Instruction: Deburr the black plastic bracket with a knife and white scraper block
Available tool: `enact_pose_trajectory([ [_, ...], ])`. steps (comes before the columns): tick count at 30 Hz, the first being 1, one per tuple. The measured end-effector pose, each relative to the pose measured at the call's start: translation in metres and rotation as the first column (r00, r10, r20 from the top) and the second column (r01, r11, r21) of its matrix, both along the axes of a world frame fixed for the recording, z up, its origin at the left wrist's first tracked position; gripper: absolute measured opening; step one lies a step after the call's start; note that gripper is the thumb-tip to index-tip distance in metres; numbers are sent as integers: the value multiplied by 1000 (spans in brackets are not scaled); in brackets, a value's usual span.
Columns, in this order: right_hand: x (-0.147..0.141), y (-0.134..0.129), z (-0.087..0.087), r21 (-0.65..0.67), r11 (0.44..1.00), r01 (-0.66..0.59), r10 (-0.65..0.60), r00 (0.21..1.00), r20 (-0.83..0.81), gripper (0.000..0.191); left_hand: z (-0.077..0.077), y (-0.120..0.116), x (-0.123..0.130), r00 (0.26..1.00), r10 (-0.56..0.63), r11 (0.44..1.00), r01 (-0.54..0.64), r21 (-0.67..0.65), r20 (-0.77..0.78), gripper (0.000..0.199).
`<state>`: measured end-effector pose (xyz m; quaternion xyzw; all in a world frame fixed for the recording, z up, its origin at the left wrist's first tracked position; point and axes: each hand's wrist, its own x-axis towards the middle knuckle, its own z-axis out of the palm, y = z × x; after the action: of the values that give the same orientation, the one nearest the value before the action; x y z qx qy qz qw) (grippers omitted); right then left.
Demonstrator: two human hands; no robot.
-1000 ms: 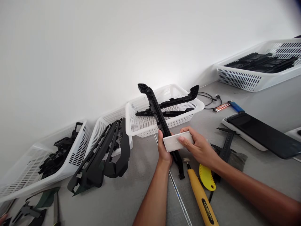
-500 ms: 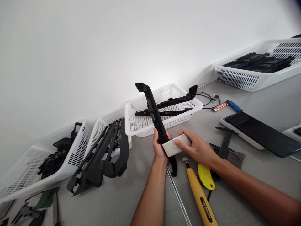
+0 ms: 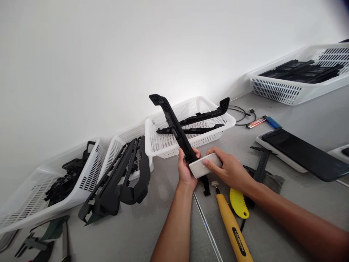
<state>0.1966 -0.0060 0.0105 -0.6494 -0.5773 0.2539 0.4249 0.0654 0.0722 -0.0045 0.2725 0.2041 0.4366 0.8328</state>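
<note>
A long black plastic part [image 3: 177, 129] with a bent upper end is raised at a slant in front of the middle basket. My left hand [image 3: 187, 169] is closed around its lower portion, thumb on the near side. Between the fingers and thumb of my right hand [image 3: 226, 167] is a flat whitish block [image 3: 204, 165], its left end against the black part. The block hides a stretch of the part, whose lower tip shows beneath. Close below my right hand lie a yellow-handled tool [image 3: 231, 225] and a yellow serrated piece [image 3: 239, 203].
The middle white basket [image 3: 160, 147] holds more black parts. Two baskets with black pieces stand left, another [image 3: 275, 92] at the back right. A black phone [image 3: 305, 151], caliper [image 3: 263, 163], cable [image 3: 240, 109] and metal rod [image 3: 205, 222] lie on the grey table.
The black part's upper end has tilted to the left and its lower tip has swung right and up. Both hands keep their hold, and the whitish block has risen slightly.
</note>
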Motion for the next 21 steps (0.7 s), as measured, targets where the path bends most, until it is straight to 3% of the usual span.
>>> enact_pose_trajectory([
  [8, 6, 5, -14, 18, 990, 141, -142, 988, 62, 42, -9, -4, 4, 985, 60, 990, -37, 138, -164, 77],
  [15, 9, 9, -19, 8, 990, 144, -144, 979, 146, 41, -26, -4, 3, 907, 221, 942, -104, 319, -359, 43],
  [21, 11, 14, -27, 91, 983, 160, -174, 967, 186, 42, -18, -20, -3, 825, 334, 870, -85, 485, -455, 46],
])
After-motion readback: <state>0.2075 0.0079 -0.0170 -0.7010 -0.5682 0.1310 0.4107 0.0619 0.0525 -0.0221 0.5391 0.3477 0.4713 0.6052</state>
